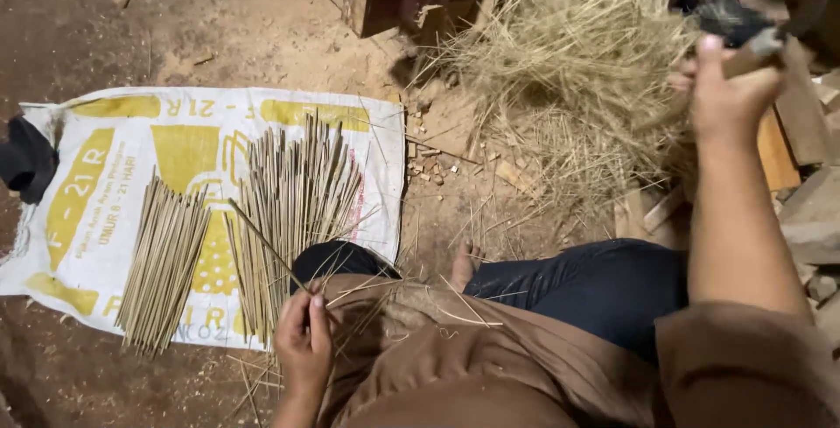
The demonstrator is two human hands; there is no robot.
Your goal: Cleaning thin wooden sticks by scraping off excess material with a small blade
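My left hand (304, 340) pinches 1 thin stick (267, 247) by its lower end, fingers closed on it just above my knee; it is a slim, straight, pale brown sliver slanting up and to the left over the sack (105, 174). My right hand (731, 95) is raised at the upper right, fist clamped on a knife (735, 30) with a dark wrapped grip, in front of a heap of dry shavings (577, 60). On the white and yellow sack lie 2 bundles of like sticks, the small bundle (162, 262) left of the big bundle (293, 209).
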